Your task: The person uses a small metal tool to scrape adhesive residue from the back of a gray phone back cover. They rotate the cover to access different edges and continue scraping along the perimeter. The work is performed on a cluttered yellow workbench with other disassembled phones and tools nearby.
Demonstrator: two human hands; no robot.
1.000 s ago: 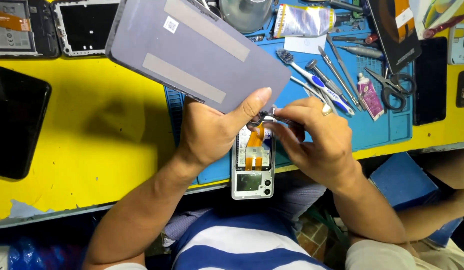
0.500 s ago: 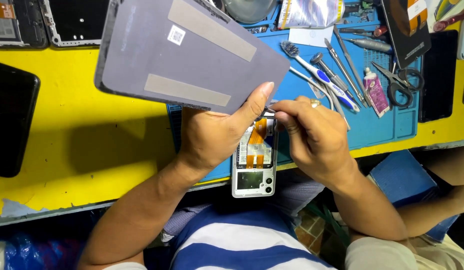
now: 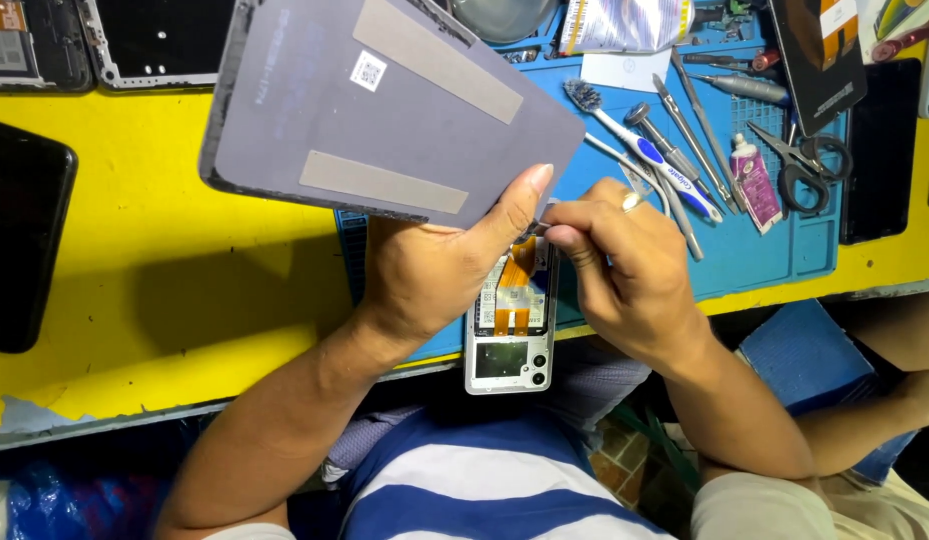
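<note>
Opened phone under both hands, screen panel lifted off to the left.

We find the left hand (image 3: 425, 275) clamped on the grey rectangular screen panel (image 3: 385, 110), tilted up and away. The right hand (image 3: 625, 265) is pinched at the opened silver phone body with orange flex cable (image 3: 510, 320), its long axis towards us; whether it holds a tool we cannot tell.

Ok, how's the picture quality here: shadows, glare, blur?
Head view: bright, even light and sharp focus; the grey panel held up by the left hand throws a soft shadow on the yellow table; no strong glare; the opened phone is partly hidden by the right hand.
</note>
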